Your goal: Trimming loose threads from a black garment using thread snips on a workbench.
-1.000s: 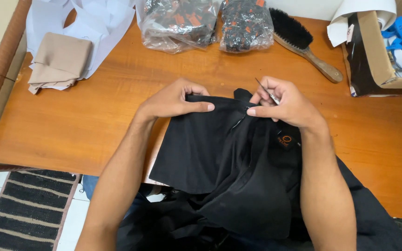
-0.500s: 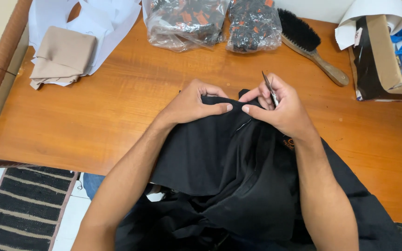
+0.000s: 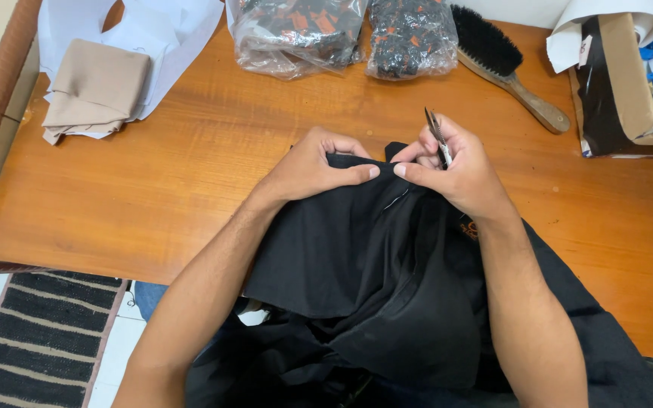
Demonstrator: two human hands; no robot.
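Pinching black garment [image 3: 357,264], both hands [image 3: 319,162]; snips [image 3: 437,136] tips pointing away.

Garment [image 3: 357,264]: black cloth, matt, softly creased, centre and lower frame.
Snips [image 3: 437,134]: thin metal, faintly shiny, above the garment's top edge.
Counter [image 3: 190,174]: orange-brown wood, smooth, glossy varnish.
Brush [image 3: 504,64]: pale wooden handle, black bristles, upper right.
Bags [image 3: 341,34]: clear, glossy, crinkled plastic, top centre.
Folded piece [image 3: 96,87]: beige matt cloth on white paper, upper left.
Box [image 3: 629,83]: brown matt cardboard, right edge.

Glossy orange-brown wooden table [image 3: 153,189], striped dark mat [image 3: 39,340] on pale tiled floor [image 3: 119,351] — bright, even light
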